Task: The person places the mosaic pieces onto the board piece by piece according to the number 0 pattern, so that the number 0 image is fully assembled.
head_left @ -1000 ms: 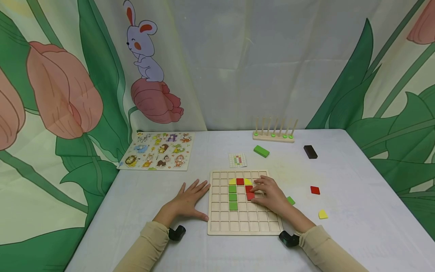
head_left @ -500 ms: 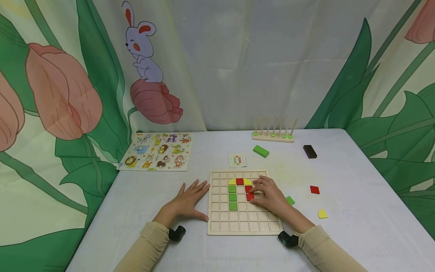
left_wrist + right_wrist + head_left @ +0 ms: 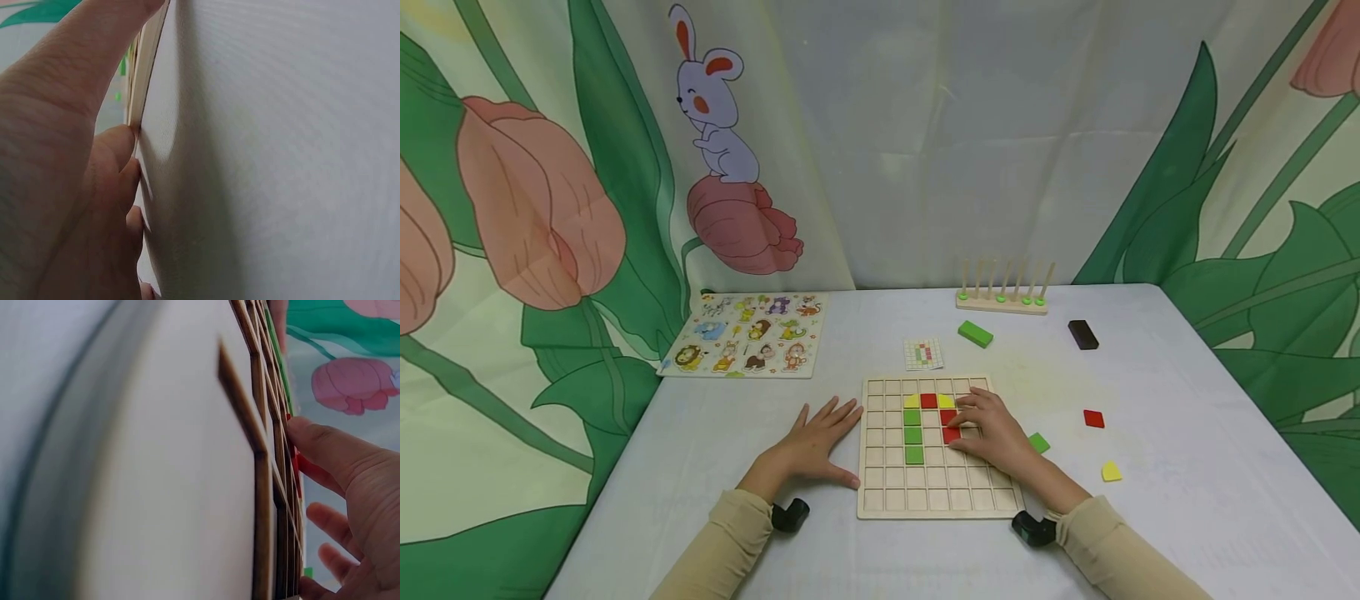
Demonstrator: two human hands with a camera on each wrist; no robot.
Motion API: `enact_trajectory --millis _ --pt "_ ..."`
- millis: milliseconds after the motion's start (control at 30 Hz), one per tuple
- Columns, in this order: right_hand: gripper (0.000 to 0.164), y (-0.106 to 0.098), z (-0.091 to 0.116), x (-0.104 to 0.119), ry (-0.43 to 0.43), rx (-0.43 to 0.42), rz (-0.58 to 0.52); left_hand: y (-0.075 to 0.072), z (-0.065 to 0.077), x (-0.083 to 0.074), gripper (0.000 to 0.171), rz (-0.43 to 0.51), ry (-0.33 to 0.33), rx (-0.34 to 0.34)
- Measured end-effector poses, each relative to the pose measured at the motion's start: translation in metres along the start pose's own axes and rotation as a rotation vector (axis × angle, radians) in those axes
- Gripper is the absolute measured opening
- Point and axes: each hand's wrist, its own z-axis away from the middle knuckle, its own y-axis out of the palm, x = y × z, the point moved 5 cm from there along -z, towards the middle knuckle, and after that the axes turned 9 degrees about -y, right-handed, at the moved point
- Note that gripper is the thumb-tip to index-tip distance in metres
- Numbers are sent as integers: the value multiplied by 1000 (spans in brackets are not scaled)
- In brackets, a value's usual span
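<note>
A wooden grid board (image 3: 887,500) lies in the middle of the table, bearing several green, red and yellow tiles. My right hand (image 3: 996,433) reaches over its right side, with thumb and index finger at opposite edges of the lower red tile (image 3: 951,436). In the right wrist view, the thumb (image 3: 325,440) and index finger meet red at the board's surface; the other fingers stand apart. A column of green tiles (image 3: 913,435) runs left of the red ones. Flat on the table, my left hand (image 3: 808,446) has spread fingers, its fingertips and thumb against the board's left edge.
Right of the board lie a loose green tile (image 3: 1039,442), a red tile (image 3: 1093,419) and a yellow piece (image 3: 1111,472). Behind it are a pattern card (image 3: 922,354), green block (image 3: 975,334), peg stand (image 3: 1002,305), black block (image 3: 1083,335) and animal puzzle (image 3: 745,333).
Both hands hold nearly the same pose throughout. The right hand has shifted very slightly left; the tiles on the board look the same.
</note>
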Motion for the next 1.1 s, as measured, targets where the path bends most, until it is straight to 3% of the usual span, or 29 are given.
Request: enact_trajectory --millis 500,633,900,1100 --pt "24 -11 0 6 6 -46 -21 2 0 0 114 5 -1 6" --pt "28 -36 -2 7 35 -98 -49 3 1 0 113 11 -2 12" --pt "35 -105 9 -7 106 -253 -43 3 0 1 113 2 -4 6" --pt "38 -131 21 -20 151 -281 -64 4 -1 2 114 -3 -3 3"
